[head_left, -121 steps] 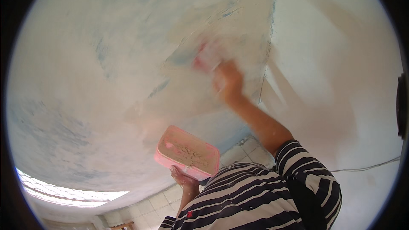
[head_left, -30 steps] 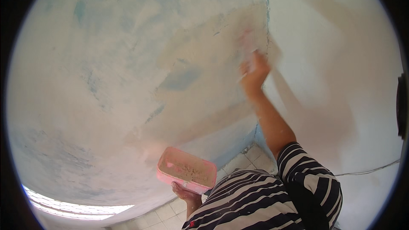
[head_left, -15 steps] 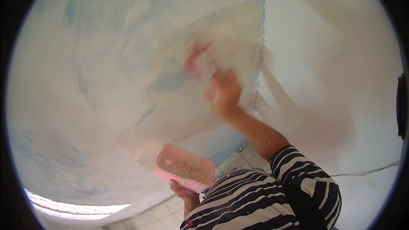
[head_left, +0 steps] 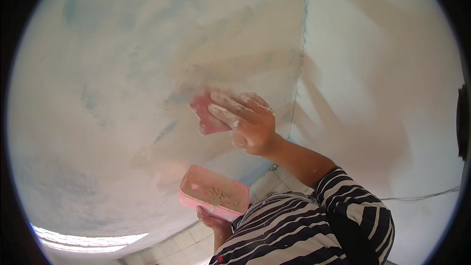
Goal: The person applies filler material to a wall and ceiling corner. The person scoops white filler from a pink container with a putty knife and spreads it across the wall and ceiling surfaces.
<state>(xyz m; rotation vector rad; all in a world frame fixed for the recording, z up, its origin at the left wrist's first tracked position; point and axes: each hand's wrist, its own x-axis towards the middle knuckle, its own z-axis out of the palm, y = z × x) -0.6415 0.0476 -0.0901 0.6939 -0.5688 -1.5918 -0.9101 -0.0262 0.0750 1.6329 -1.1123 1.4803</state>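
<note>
My right hand (head_left: pixel 248 120), its fingers coated in pale putty, grips a flat pink spreader (head_left: pixel 206 113) against the mottled white and blue wall (head_left: pixel 113 49), just left of the corner seam, amid a beige patch of fresh putty. My left hand (head_left: pixel 210 220) supports a pink rectangular tub (head_left: pixel 213 191) from underneath, low and close to my striped shirt. Beige putty coats the inside of the tub, with darker crumbs in it; much of that hand is hidden behind the tub.
A white side wall (head_left: pixel 392 59) meets the patched wall at a cracked vertical seam on the right and carries shadows and a thin cable (head_left: pixel 417 198). Pale floor tiles (head_left: pixel 179 248) show below. A bright slatted opening (head_left: pixel 78 239) is at lower left, a dark object (head_left: pixel 461 122) at the right rim.
My right hand and the spreader have moved from high beside the corner seam down and to the left. My left hand still holds the tub in about the same place.
</note>
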